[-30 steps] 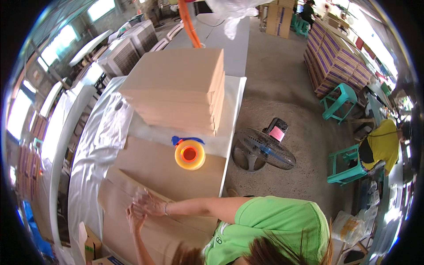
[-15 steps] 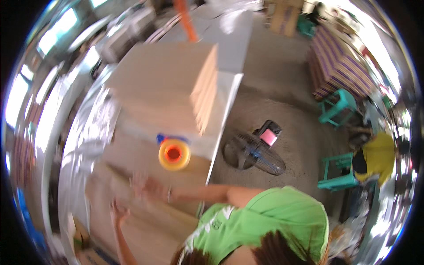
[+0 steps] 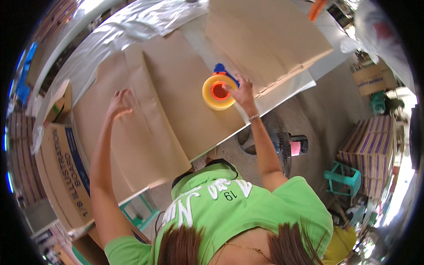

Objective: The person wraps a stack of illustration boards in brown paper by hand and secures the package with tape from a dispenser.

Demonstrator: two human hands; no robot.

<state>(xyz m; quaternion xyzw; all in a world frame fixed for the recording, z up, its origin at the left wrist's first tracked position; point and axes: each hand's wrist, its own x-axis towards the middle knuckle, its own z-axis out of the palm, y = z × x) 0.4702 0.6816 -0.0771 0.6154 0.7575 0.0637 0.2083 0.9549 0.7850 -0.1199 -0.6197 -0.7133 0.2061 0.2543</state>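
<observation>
A tape dispenser [image 3: 221, 92] with a yellow roll, orange core and blue handle lies on flat brown cardboard [image 3: 181, 84] in front of me. My right hand [image 3: 243, 93] is at its right side, thumb over the core and fingers by the blue part, closed around the roll's edge. Over to the left, my left hand [image 3: 120, 105] rests on a folded brown cardboard piece [image 3: 145, 132], fingers apart and slightly bent, holding nothing. A raised fold runs through this piece just right of that hand.
A stack of brown cardboard [image 3: 269, 44] stands beyond the dispenser. A printed carton [image 3: 66, 176] is at the left edge. Right of the table are a floor fan [image 3: 276, 137], a teal stool [image 3: 343, 178] and a striped stack [image 3: 367, 154]. Clear plastic sheeting [image 3: 145, 20] covers the far side.
My view has swung leftward, so the scene appears turned. My right hand has moved from the folded cardboard to the tape dispenser. My left hand has moved farther up over the cardboard.
</observation>
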